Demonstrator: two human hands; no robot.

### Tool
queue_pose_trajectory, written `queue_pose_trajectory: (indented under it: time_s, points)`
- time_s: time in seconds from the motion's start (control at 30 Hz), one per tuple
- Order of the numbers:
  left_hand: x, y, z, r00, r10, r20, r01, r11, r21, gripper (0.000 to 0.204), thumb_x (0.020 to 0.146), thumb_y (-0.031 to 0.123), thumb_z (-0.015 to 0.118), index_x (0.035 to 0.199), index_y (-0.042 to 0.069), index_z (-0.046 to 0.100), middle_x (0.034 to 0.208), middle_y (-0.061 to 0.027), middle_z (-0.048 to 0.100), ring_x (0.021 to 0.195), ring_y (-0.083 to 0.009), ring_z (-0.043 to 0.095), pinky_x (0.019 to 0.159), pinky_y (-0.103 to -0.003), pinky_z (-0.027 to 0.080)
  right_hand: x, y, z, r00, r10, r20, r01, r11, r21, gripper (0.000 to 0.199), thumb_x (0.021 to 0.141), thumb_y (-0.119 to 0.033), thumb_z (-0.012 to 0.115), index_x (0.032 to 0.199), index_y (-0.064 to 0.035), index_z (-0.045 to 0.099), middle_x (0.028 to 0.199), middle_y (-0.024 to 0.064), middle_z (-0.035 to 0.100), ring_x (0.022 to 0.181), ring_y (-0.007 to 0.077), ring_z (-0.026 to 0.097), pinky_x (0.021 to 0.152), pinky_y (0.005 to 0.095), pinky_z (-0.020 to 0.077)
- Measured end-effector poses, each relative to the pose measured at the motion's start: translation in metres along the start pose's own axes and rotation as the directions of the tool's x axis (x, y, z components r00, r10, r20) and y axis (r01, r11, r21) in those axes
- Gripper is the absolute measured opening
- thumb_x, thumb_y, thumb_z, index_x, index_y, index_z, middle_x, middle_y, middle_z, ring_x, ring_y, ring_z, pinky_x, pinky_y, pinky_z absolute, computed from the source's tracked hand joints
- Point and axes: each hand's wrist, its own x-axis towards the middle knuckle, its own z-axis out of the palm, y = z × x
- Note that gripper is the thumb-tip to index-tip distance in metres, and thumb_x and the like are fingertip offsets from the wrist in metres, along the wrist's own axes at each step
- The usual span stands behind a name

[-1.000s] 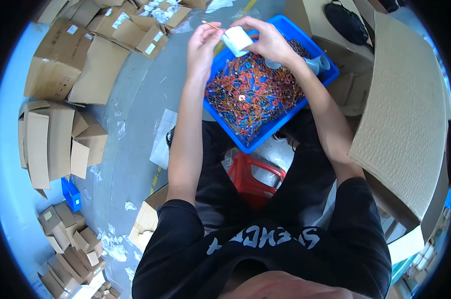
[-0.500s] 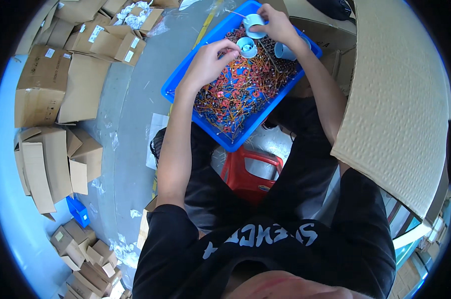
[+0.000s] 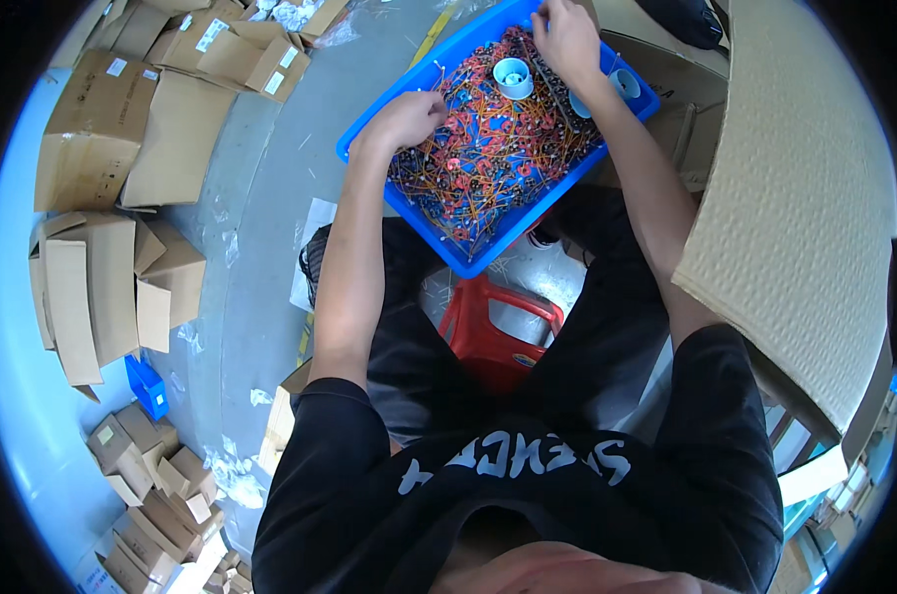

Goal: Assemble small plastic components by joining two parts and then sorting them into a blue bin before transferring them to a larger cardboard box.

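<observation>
A blue plastic tray (image 3: 465, 259) rests over my lap, filled with a tangle of thin orange and dark wire-like pieces with small red and black parts (image 3: 478, 148). My left hand (image 3: 405, 121) is at the tray's left side, its fingers curled over the pile; whatever they pinch is too small to make out. At the far end, my right hand (image 3: 567, 42) has its fingers bent together, and their tips are partly hidden. Between the hands a pale blue cup (image 3: 514, 79) stands on the pile with small bits inside. Another pale cup (image 3: 625, 83) lies by my right wrist.
A large cardboard sheet (image 3: 795, 208) stands close on my right, beside my forearm. Under the tray, between my legs, is a red plastic stool (image 3: 493, 346). Open cardboard boxes (image 3: 92, 129) line the left, with a small blue bin (image 3: 148, 386) among them.
My right hand held a pale cup at the far end; that cup is no longer visible. My left hand has drawn away from the standing cup toward the tray's left side. The view has shifted slightly.
</observation>
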Motion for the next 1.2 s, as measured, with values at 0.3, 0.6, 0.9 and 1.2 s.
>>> queue_pose_trajectory:
  time_s: [0.3, 0.6, 0.9, 1.2]
  points:
    - [0.003, -0.009, -0.009, 0.990, -0.028, -0.135, 0.022, 0.999, -0.041, 0.031, 0.092, 0.030, 0.048, 0.106, 0.007, 0.063, 0.093, -0.0126, 0.067, 0.088, -0.0274, 0.064, 0.074, -0.038, 0.050, -0.002, -0.031, 0.004, 0.701, -0.088, 0.707, -0.034, 0.987, 0.157, 0.037, 0.081, -0.035, 0.067, 0.100, -0.0030, 0.064, 0.088, 0.0190, 0.067, 0.084, 0.0352, 0.065, 0.074, 0.0446, 0.0514]
    - [-0.014, -0.001, -0.047, 0.888, -0.164, -0.430, -0.409, 0.148, -0.901, 0.044, 0.096, 0.036, 0.037, 0.121, 0.002, 0.049, 0.114, -0.0116, 0.060, 0.094, -0.0267, 0.062, 0.072, -0.042, 0.052, 0.059, -0.111, -0.051, 0.457, -0.264, 0.849, -0.875, 0.039, 0.483, 0.050, 0.083, -0.047, 0.065, 0.119, -0.0128, 0.056, 0.111, 0.0165, 0.064, 0.103, 0.0319, 0.059, 0.089, 0.0445, 0.0458]
    - [-0.014, -0.022, -0.049, 0.808, -0.381, -0.450, -0.515, -0.085, -0.853, 0.045, 0.095, 0.035, 0.035, 0.118, -0.002, 0.048, 0.109, -0.0159, 0.060, 0.094, -0.0304, 0.062, 0.071, -0.046, 0.052, -0.017, -0.110, 0.021, 0.301, -0.414, 0.859, 0.085, 0.909, 0.408, 0.025, 0.075, -0.024, 0.072, 0.087, -0.0042, 0.064, 0.082, 0.0138, 0.067, 0.087, 0.0309, 0.065, 0.075, 0.0409, 0.0515]
    - [-0.021, -0.025, -0.051, 0.830, -0.302, -0.469, -0.508, -0.063, -0.859, 0.042, 0.094, 0.033, 0.033, 0.116, 0.001, 0.051, 0.110, -0.0145, 0.060, 0.098, -0.0279, 0.059, 0.073, -0.045, 0.051, -0.005, -0.105, 0.005, 0.338, -0.559, 0.757, 0.045, 0.813, 0.581, 0.018, 0.073, -0.013, 0.068, 0.078, -0.0011, 0.054, 0.072, 0.0146, 0.060, 0.073, 0.0337, 0.060, 0.066, 0.0405, 0.0474]
